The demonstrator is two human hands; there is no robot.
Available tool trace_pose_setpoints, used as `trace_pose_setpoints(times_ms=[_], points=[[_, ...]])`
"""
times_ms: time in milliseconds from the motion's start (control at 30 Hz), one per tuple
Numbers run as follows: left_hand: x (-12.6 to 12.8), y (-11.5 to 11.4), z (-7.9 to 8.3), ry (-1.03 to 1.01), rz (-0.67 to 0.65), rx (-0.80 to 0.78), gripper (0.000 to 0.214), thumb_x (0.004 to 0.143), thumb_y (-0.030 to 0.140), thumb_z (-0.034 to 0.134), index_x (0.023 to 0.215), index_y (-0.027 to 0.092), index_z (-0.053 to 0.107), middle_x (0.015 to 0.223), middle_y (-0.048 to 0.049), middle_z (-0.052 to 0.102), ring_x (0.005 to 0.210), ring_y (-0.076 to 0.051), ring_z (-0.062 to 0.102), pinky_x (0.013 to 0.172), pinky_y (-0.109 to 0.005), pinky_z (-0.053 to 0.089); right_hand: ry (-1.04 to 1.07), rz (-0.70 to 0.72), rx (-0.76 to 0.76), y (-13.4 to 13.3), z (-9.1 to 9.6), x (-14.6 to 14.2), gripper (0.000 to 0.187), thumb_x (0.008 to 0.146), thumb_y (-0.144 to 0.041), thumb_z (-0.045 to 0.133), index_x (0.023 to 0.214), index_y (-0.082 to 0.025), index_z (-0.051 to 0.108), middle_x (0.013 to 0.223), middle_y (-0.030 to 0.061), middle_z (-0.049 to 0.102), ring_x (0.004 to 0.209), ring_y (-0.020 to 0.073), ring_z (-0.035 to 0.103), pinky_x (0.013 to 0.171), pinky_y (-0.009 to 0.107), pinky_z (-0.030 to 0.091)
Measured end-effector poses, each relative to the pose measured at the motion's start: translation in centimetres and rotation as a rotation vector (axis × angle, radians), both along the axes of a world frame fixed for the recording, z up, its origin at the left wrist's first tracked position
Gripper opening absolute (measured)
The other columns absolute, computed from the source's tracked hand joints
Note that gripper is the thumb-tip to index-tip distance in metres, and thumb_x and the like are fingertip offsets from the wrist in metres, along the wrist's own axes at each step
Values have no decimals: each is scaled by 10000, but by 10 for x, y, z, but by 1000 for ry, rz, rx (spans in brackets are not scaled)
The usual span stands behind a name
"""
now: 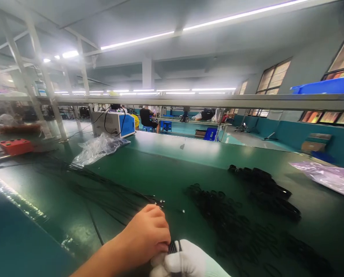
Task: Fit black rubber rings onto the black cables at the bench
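Note:
My bare left hand (pixel 152 232) is closed, its fingers curled against a small bundle of black cable (pixel 172 247). My right hand (pixel 187 259), in a white glove, grips the same bundle from the right, with its lower part cut off by the picture's edge. The bundle shows as several parallel black loops between the two hands. Beyond my left hand, long loose black cables (pixel 111 184) stretch leftward over the green table, and their small pale connector ends (pixel 161 201) lie just past my knuckles.
Wound black coils (pixel 264 184) and a heap of thin black loops (pixel 218 207) lie on the right. A clear plastic bag (pixel 99 148), a blue-and-white machine (pixel 114 124) and a red box (pixel 15 146) stand further back. A shelf beam (pixel 189 101) crosses overhead. One person (pixel 147 117) sits far off.

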State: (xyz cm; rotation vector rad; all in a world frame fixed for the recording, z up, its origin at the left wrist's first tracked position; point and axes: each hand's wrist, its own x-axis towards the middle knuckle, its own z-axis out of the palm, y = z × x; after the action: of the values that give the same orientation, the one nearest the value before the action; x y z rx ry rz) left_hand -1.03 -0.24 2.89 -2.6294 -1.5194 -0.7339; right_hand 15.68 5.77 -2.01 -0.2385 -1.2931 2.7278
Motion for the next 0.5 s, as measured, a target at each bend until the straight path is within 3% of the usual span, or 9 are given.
trace_pose_setpoints(times_ms=[67,167,267,367,500], points=[[0,0,4,-89,8,-140,119,809,137,618,706,196,622,881,9,653,886,-174,526,838,-315,348,-31,5,-55,2,-13,1,237,691,-187,691,849,-17,643,711,66,590,667,112,540,639,222,370],[0,0,4,-350,37,-469,70,755,141,629,704,187,642,755,26,589,727,-132,525,657,-234,381,-17,37,-66,5,-26,5,351,712,-295,681,915,-12,639,724,90,628,642,125,563,616,232,384],[3,-3,-11,-648,119,-640,79,775,204,571,829,171,619,650,57,519,574,-99,482,507,-186,367,39,1,-9,6,-28,6,339,723,-364,681,845,-50,635,694,50,621,619,102,549,611,221,379],[11,-8,-33,-904,193,-574,155,814,266,524,895,157,599,712,30,548,630,-116,492,556,-207,382,60,1,42,5,-25,4,299,734,-377,693,776,-92,611,681,18,602,629,97,540,629,231,401],[22,-15,-52,-866,277,-366,250,864,341,466,886,145,619,791,-33,599,727,-167,530,664,-267,392,56,71,128,6,-19,3,282,830,-394,626,756,-125,586,690,-9,584,599,97,535,613,258,460]])
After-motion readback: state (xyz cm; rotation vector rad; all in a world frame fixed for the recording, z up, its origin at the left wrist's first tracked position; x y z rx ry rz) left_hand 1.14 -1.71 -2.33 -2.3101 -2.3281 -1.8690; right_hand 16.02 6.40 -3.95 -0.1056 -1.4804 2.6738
